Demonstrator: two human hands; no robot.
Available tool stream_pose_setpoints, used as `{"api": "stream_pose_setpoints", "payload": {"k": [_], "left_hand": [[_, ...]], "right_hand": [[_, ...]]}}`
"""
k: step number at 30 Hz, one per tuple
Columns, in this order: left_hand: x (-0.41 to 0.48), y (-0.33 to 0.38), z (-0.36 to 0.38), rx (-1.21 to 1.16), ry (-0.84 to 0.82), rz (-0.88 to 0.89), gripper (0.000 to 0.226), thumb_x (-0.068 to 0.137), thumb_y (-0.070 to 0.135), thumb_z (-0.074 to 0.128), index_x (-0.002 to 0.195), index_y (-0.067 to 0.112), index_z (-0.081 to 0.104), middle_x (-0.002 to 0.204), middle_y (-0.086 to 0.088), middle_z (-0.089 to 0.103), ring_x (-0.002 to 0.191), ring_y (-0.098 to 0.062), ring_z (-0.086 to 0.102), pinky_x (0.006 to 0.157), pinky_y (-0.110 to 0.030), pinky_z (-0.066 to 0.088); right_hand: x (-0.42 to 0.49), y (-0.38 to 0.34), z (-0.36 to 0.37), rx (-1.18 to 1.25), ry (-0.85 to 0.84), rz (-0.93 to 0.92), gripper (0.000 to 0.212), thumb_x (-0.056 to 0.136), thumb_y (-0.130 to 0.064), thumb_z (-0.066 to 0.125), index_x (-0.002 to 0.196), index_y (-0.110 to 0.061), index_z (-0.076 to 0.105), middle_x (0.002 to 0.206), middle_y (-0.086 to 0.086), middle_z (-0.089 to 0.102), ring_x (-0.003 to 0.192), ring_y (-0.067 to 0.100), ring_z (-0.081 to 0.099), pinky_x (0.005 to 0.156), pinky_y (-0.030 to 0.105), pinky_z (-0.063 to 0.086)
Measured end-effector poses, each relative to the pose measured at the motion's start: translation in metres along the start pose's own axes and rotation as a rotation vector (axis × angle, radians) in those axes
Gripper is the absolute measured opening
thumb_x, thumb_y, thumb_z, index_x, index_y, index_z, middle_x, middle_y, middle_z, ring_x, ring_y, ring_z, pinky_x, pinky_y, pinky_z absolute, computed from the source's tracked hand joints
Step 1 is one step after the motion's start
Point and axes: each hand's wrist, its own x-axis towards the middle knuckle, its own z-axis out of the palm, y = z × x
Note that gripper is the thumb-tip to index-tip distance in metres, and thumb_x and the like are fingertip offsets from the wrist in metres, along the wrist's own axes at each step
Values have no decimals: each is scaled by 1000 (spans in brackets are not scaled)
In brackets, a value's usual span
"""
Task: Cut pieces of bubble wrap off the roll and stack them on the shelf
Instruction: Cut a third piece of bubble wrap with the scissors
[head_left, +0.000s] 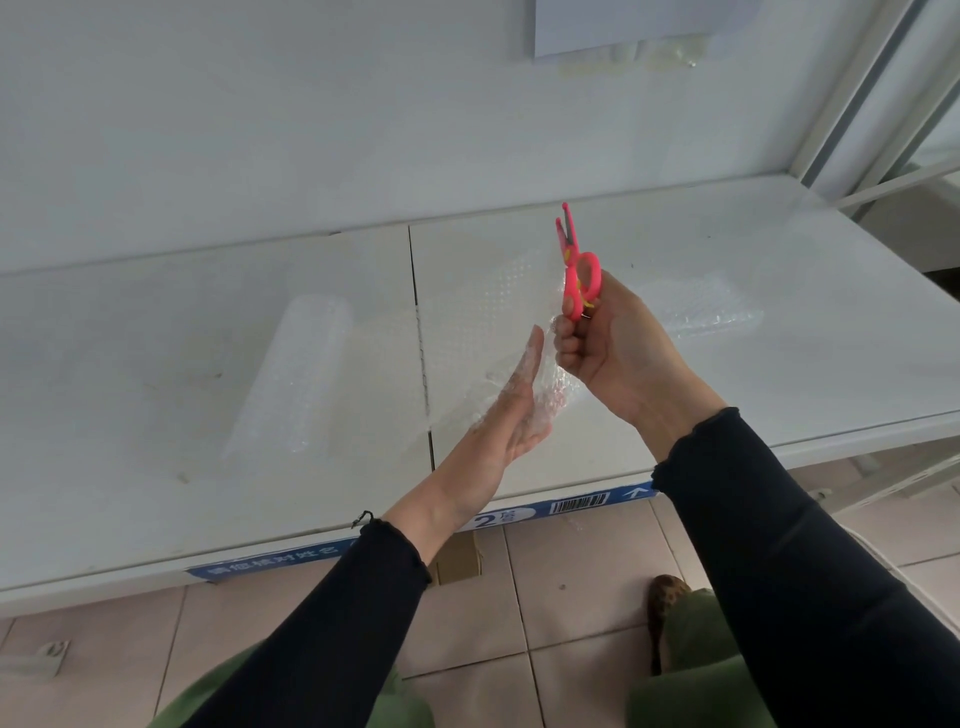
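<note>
A roll of clear bubble wrap (293, 371) lies on the white shelf (779, 291), left of centre. A loose sheet of bubble wrap (498, 312) hangs in the air above the shelf's middle. My left hand (511, 410) presses flat against its lower part, fingers straight. My right hand (608, 345) grips pink scissors (579, 273) with the blades pointing up and slightly apart, and its fingers also pinch the sheet's right edge. A stack of cut bubble wrap pieces (701, 306) rests on the shelf to the right of my hands.
The shelf's front edge carries a blue label strip with a barcode (579, 503). A seam (421, 343) divides the shelf into two panels. A white upright post (852, 109) rises at the back right. Tiled floor (571, 597) lies below.
</note>
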Motion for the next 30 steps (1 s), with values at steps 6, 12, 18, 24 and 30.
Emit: {"api": "stream_pose_setpoints", "payload": {"k": [6, 12, 18, 24, 30], "left_hand": [[5, -1, 3, -76, 11, 15, 44, 108, 53, 16, 149, 66, 8, 169, 21, 2, 151, -10, 32, 124, -36, 29], [15, -6, 10, -519, 124, -125, 56, 102, 65, 31, 155, 47, 30, 162, -9, 37, 148, -23, 40, 116, -54, 39], [0, 19, 11, -202, 113, -324, 78, 91, 75, 43, 155, 30, 38, 160, 10, 39, 147, -12, 37, 116, -45, 42], [-38, 39, -33, 326, 86, -362, 62, 90, 74, 43, 117, 28, 75, 118, 16, 75, 109, 0, 69, 95, -34, 58], [-32, 36, -69, 569, 647, -42, 59, 100, 48, 54, 60, 5, 63, 63, -11, 68, 58, -19, 62, 68, -31, 49]], "right_hand": [[2, 0, -3, 67, 18, -49, 38, 95, -48, 62, 70, -20, 53, 60, -3, 49, 56, 10, 41, 54, 21, 38], [0, 1, -6, -146, 43, -44, 40, 93, -53, 58, 69, -21, 54, 73, 0, 61, 61, 13, 49, 63, 27, 42], [-1, 8, -6, -344, 98, -30, 37, 93, -55, 56, 82, -21, 59, 87, -2, 72, 84, 15, 62, 93, 39, 50], [-3, 6, -9, -360, 99, -25, 37, 93, -57, 56, 85, -22, 60, 86, -4, 73, 89, 15, 63, 95, 41, 49], [-1, 10, -10, -450, 259, -239, 34, 97, -51, 54, 95, -18, 57, 90, 0, 65, 80, 13, 55, 80, 35, 47]]}}
